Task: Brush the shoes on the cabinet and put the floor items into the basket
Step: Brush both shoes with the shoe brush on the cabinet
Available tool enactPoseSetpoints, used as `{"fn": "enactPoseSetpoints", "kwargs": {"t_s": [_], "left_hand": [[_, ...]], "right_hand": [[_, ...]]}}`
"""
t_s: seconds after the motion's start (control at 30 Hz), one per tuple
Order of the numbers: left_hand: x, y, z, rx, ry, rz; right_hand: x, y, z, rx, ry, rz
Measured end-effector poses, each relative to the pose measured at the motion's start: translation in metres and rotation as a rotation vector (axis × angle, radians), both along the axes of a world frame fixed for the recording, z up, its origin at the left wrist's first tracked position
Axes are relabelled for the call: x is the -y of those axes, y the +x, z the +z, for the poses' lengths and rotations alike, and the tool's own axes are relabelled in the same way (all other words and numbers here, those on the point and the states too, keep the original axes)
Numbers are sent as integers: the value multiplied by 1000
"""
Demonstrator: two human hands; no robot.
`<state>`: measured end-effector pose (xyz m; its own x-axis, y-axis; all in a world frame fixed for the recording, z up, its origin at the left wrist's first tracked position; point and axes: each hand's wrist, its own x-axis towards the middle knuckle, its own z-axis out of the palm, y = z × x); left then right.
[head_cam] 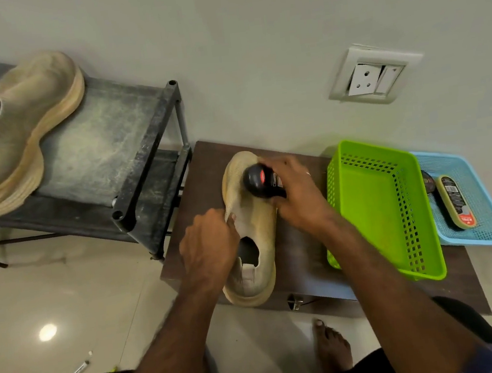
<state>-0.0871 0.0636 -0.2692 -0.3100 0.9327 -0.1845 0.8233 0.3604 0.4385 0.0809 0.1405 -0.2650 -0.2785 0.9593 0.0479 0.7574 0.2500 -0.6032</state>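
Gripping a black bottle (262,182), your right hand (299,198) presses it against the toe of the beige shoe (250,223) on the brown worktop (303,260). Your left hand (207,247) pinches the shoe's upper beside the opening — fingers curled round the fabric. A green basket (381,210) stands just right of the shoe, a blue tray (484,219) with a polish tin beyond it. A second shoe (12,134) lies on the rack — and a small tube (79,369) on the floor.
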Motion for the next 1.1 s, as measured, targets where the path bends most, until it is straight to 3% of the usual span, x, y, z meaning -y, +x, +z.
{"fn": "enactPoseSetpoints", "kwargs": {"t_s": [0.07,0.1,0.2,0.27,0.37,0.53,0.63,0.73,0.8,0.87,0.97,1.1], "left_hand": [[1,0,1,-4,-3,-5],[1,0,1,-5,-3,-9],[2,2,3,-7,4,-8],[2,3,3,-18,10,-8],[2,4,2,-25,22,-3],[0,2,-4,-12,10,4],[0,3,-2,-7,15,0],[2,1,0,-27,19,-5],[2,-1,0,-28,12,3],[2,0,1,-27,5,-3],[2,1,4,-35,5,-14],[3,2,0,-32,8,-4]], "right_hand": [[4,7,-6,125,57,74],[7,8,-10,93,44,54],[19,-8,-4,-299,-190,-122],[26,-22,-2,-462,-219,-290],[25,-33,-3,-424,-166,-472],[22,-35,-1,-468,-359,-601],[29,-21,0,-360,-210,-489],[35,-1,3,-155,-11,-210],[51,3,-1,-21,-25,43],[68,2,-9,48,-53,145],[62,-2,-23,144,-8,111],[37,-10,-16,278,14,-170]]}}
